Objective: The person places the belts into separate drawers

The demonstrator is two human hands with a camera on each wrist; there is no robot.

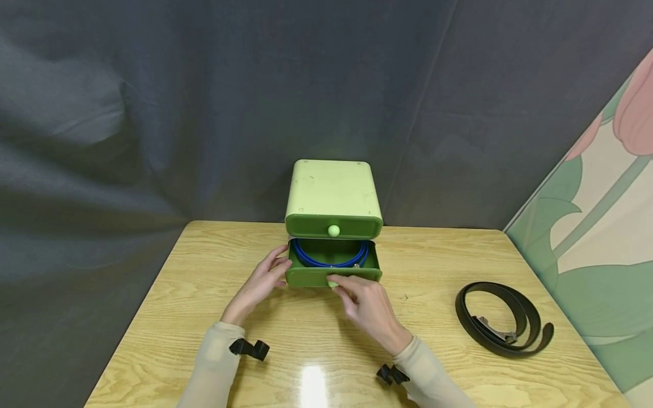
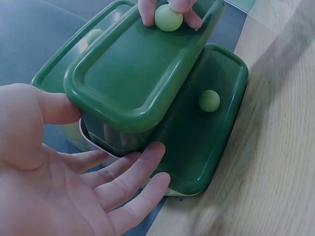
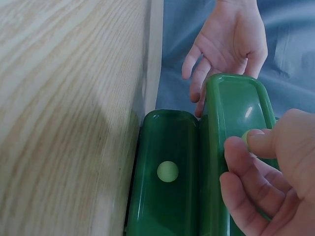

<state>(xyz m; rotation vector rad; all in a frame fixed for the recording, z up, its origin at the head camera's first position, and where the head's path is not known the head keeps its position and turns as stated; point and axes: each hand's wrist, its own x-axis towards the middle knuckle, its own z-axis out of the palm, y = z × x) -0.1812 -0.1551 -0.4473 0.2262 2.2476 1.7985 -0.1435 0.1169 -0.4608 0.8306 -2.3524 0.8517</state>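
A small drawer cabinet (image 1: 334, 190), pale green with dark green fronts, stands on the table. Its middle drawer (image 1: 306, 277) is pulled out, and a coiled blue cable (image 1: 326, 264) with metal ends lies inside. My right hand (image 1: 369, 306) pinches that drawer's round light green knob (image 2: 169, 18) between thumb and fingers. At the drawer's left side is my left hand (image 1: 260, 283), its fingers spread and loosely extended. Its thumb touches the drawer's front corner in the left wrist view, with the other fingers beside the cabinet. The bottom drawer (image 3: 167, 206) is pushed in.
A coiled black belt (image 1: 530, 317) with a metal buckle lies at the right of the wooden table (image 1: 418, 260). Behind the cabinet hangs a dark grey curtain (image 1: 326, 85). A floral-patterned panel (image 1: 602, 226) borders the table's right side.
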